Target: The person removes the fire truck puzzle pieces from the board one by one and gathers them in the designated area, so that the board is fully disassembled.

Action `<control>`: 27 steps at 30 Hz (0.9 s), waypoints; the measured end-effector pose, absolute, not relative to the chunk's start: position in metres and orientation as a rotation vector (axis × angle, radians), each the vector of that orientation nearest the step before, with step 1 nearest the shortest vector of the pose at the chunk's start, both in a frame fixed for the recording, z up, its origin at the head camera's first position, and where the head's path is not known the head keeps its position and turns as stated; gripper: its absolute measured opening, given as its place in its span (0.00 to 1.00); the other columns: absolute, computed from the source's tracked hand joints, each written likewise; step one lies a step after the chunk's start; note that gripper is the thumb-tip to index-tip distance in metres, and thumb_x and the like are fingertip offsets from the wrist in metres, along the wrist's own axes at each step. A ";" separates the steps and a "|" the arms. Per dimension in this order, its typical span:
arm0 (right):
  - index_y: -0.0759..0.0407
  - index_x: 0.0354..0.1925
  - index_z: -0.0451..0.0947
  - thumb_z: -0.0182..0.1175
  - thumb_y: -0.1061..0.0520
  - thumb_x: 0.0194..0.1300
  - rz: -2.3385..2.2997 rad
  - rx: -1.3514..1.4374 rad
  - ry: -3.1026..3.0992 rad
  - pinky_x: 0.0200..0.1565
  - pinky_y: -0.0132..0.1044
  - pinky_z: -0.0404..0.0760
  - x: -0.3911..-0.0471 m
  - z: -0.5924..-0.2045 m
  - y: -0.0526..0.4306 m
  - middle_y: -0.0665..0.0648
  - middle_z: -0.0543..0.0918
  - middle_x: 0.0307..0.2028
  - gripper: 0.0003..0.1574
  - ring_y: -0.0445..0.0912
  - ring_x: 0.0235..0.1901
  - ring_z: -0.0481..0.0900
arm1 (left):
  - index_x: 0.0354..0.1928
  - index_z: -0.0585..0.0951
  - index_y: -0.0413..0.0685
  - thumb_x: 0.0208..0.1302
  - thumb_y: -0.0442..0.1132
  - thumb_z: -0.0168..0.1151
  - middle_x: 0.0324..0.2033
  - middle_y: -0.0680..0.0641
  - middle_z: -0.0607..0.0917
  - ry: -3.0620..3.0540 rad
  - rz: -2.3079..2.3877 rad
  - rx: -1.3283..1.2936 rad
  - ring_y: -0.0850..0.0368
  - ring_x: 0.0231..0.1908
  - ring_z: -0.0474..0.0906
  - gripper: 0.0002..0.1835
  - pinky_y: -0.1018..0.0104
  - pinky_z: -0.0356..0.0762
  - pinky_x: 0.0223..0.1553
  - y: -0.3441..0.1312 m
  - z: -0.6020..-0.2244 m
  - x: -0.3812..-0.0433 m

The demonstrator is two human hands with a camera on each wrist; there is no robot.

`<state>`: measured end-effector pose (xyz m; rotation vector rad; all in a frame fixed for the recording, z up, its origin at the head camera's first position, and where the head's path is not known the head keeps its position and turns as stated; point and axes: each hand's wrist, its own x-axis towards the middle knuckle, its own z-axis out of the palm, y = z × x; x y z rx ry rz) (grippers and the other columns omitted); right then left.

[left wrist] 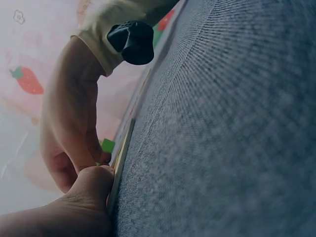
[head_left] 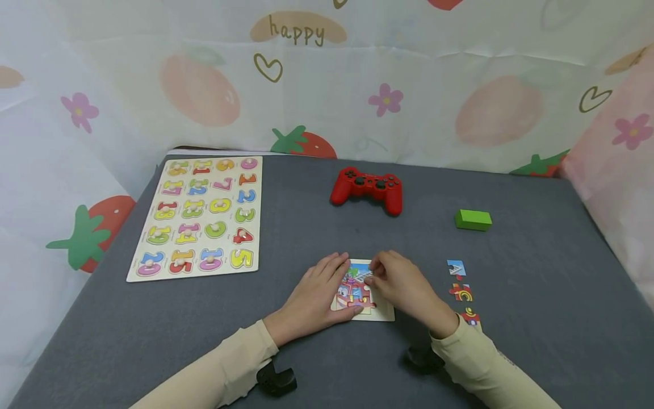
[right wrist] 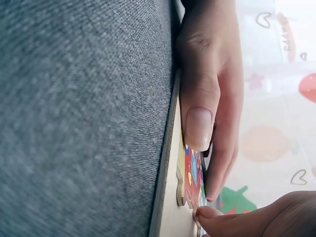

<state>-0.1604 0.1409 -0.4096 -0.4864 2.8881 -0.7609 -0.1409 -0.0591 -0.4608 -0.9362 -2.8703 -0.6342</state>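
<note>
A small jigsaw puzzle board (head_left: 383, 311) lies on the grey table, its left part filled with colourful pieces (head_left: 356, 292). My left hand (head_left: 319, 289) rests along the board's left side, fingers extended, thumb over the lower edge. In the right wrist view, that left thumb (right wrist: 198, 128) presses on the printed pieces. My right hand (head_left: 403, 284) pinches a puzzle piece at the top middle of the board, with curled fingers and thumb; the fingers mostly hide the piece. Loose pieces lie in a column to the right: a blue one (head_left: 456, 267), a red-yellow one (head_left: 462, 292) and another (head_left: 471, 317) partly behind the sleeve.
A number puzzle board (head_left: 204, 218) with knobbed digits lies at the left. A red game controller (head_left: 368, 189) sits at the back middle, and a green block (head_left: 473, 220) at the right. A patterned cloth (head_left: 327, 85) hangs behind the table.
</note>
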 end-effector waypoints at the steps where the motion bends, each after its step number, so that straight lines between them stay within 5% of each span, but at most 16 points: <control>1: 0.60 0.37 0.78 0.68 0.57 0.59 -0.761 -0.488 2.889 0.35 0.37 0.76 -0.160 -0.410 0.141 0.54 0.77 0.32 0.11 0.43 0.31 0.75 | 0.70 0.63 0.43 0.60 0.67 0.55 0.70 0.46 0.62 -2.870 -0.634 -0.928 0.51 0.71 0.54 0.45 0.49 0.62 0.64 -0.059 -0.461 -0.141; 17: 0.60 0.37 0.77 0.69 0.57 0.58 -0.778 -0.485 2.903 0.33 0.37 0.76 -0.159 -0.412 0.142 0.53 0.77 0.31 0.12 0.43 0.31 0.75 | 0.69 0.67 0.46 0.57 0.67 0.59 0.69 0.44 0.64 -2.889 -0.731 -0.828 0.48 0.70 0.55 0.44 0.47 0.64 0.62 -0.057 -0.460 -0.141; 27: 0.60 0.36 0.76 0.70 0.59 0.56 -0.822 -0.469 2.881 0.33 0.37 0.75 -0.162 -0.410 0.141 0.53 0.77 0.30 0.13 0.43 0.30 0.74 | 0.65 0.72 0.47 0.68 0.54 0.54 0.66 0.44 0.69 -2.795 -0.745 -0.804 0.49 0.67 0.62 0.28 0.47 0.66 0.60 -0.058 -0.461 -0.142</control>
